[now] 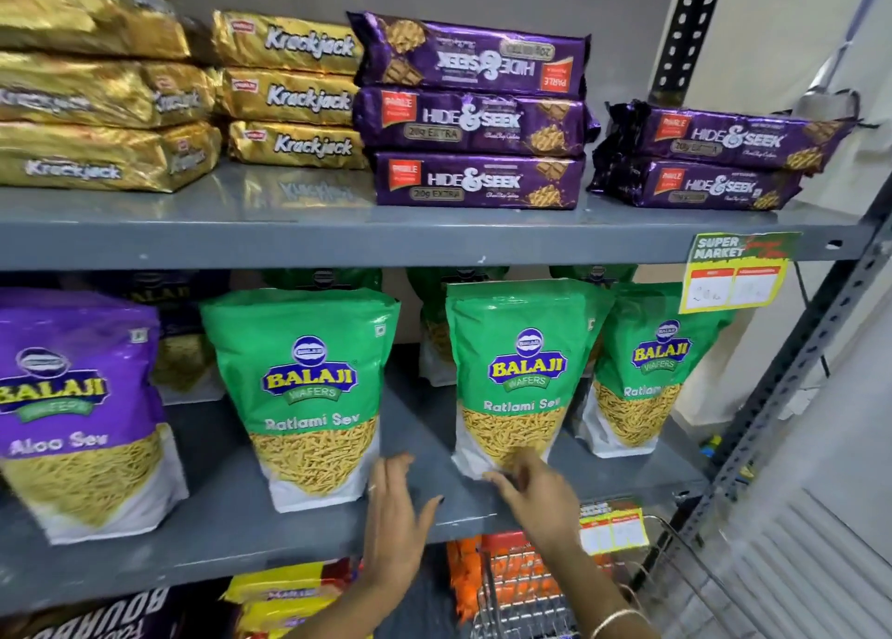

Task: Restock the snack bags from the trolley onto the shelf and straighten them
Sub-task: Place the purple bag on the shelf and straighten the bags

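Three green Ratlami Sev bags stand upright along the middle shelf [231, 522]: one at centre-left [309, 387], one at centre [521, 373], one further right [647, 373]. More green bags stand behind them. A purple Aloo Sev bag [77, 407] stands at the left. My left hand [396, 513] hovers open over the shelf between the two nearer green bags, touching neither. My right hand [536, 489] is open, with its fingertips at the bottom edge of the centre green bag. Neither hand holds anything.
The upper shelf [338, 233] carries stacked gold Krackjack packs [294, 93] and purple Hide & Seek packs [473, 112]. A wire trolley basket [531, 595] sits at bottom right. A yellow price tag [733, 276] hangs from the shelf edge. A slotted metal upright [791, 397] frames the right side.
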Demonstrator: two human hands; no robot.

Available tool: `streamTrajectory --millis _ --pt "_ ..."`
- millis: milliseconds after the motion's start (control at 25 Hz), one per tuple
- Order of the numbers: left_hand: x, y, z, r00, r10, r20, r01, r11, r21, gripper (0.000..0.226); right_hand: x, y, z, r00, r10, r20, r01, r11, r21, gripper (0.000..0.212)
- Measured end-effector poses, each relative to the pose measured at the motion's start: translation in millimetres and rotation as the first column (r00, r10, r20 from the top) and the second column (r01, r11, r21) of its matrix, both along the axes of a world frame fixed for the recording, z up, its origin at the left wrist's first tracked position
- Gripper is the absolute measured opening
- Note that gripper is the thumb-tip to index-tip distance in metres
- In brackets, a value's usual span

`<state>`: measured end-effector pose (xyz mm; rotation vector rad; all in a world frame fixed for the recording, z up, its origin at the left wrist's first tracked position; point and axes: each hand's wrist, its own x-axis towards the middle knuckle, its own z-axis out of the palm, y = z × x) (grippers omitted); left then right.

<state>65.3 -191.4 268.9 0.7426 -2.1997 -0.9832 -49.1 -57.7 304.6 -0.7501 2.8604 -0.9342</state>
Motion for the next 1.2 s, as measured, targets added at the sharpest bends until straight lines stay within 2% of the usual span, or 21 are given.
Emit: streamTrajectory --millis 80,120,160,240,280,360,440,520,760,1200 --pt "36.1 -25.7 -9.5 0.976 0.214 -0.047 -0.217 0.974 -0.067 0.059 17.6 -35.2 -3.6 0.992 0.12 0.036 -0.118 0.992 -0.037 0.032" --pt "49.7 -47.8 -16.5 0.941 0.333 -0.056 -0.336 0.941 -0.047 0.064 25.7 -55.5 -2.2 0.976 0.196 0.09 -0.189 0.978 -0.086 0.03" --pt "60.7 -69.7 -15.1 0.914 0.404 -0.049 -0.404 0.915 0.01 0.07 31.8 -77.5 -2.5 0.947 0.273 0.17 -0.251 0.958 -0.139 0.041" --pt "71.2 -112.3 -9.1 0.938 0.343 -0.04 -0.328 0.922 0.208 0.075 39.8 -116.5 -9.3 0.843 0.399 0.36 -0.314 0.909 -0.274 0.072" --pt "73.6 -126.5 -2.6 0.967 0.253 -0.02 -0.236 0.925 0.299 0.069 43.5 -132.3 -16.2 0.812 0.414 0.411 -0.309 0.903 -0.298 0.08" --pt "74.5 -136.2 8.2 0.992 0.099 0.078 -0.122 0.916 0.383 0.052 45.8 -152.9 -32.9 0.827 0.364 0.429 -0.265 0.924 -0.274 0.087" --pt "72.9 -139.9 6.6 0.989 0.088 0.12 -0.127 0.919 0.374 0.056 46.9 -156.7 -38.4 0.854 0.305 0.422 -0.208 0.942 -0.263 0.078" --pt "73.3 -137.3 4.4 0.991 0.096 0.089 -0.123 0.912 0.39 0.061 48.8 -152.3 -36.6 0.866 0.277 0.416 -0.158 0.942 -0.298 0.07" --pt "72.0 -133.4 0.3 0.994 0.101 0.043 -0.11 0.909 0.402 0.062 50.5 -146.8 -34.3 0.854 0.298 0.427 -0.144 0.923 -0.357 0.064" --pt "73.4 -139.7 1.5 0.996 0.057 0.063 -0.077 0.924 0.375 0.058 58.4 -149.3 -23.8 0.871 0.263 0.414 -0.144 0.944 -0.298 0.067"
